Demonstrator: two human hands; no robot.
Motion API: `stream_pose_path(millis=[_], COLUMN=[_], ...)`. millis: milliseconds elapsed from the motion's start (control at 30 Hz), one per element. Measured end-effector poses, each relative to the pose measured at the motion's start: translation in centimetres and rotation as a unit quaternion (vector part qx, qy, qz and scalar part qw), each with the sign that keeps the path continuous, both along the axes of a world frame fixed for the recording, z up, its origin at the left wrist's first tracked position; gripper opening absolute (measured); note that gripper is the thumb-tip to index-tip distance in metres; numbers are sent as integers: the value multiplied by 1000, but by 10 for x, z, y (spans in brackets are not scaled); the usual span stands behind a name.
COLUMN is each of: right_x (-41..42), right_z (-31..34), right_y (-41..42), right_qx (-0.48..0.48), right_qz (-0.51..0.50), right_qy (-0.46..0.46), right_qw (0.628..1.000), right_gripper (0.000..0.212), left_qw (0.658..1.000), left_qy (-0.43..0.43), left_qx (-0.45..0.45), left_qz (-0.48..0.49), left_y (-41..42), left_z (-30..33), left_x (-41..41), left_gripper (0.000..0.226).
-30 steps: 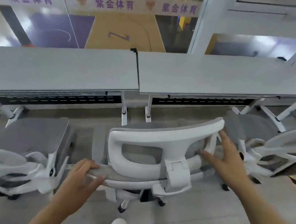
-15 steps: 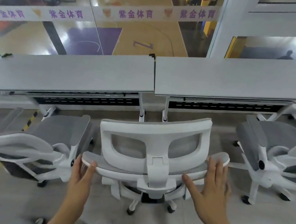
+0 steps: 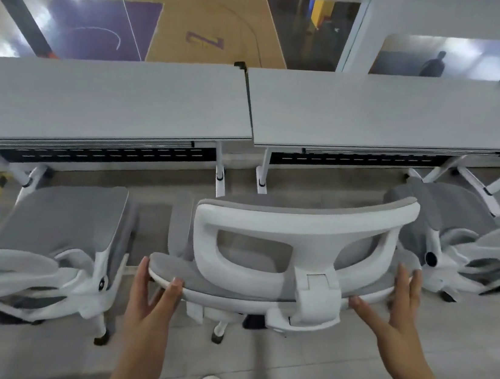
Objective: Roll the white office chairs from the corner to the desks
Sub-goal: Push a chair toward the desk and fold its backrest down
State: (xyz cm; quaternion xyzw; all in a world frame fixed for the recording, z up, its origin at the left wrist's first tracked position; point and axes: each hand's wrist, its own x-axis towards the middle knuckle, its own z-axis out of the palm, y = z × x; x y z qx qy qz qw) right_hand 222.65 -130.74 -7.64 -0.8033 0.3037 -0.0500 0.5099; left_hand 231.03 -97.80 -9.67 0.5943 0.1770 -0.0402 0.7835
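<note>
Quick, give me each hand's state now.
Left hand: holds the left end of the middle chair's backrest between thumb and fingers.
Right hand: open, straight fingers against the backrest's right end.

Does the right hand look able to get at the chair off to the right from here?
Probably yes. The right hand rests open at the middle chair's back edge, and the right chair stands just beyond it with only bare floor between, so nothing seems to block a sideways reach.
</note>
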Motion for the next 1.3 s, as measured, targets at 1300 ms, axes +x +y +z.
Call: stream_pose_path(millis=[1300], right_x=[39], right_z=[-2], right_y=[13], right_qx=[-64], right_qz=[-25], right_qy=[-26], right_qw=[997], right_gripper=[53], left_qw=[992], left_qy=[29], left_qx=[43], left_qz=[112], left_y=[-16], left_z=[19], left_x=[30], left_gripper=[44])
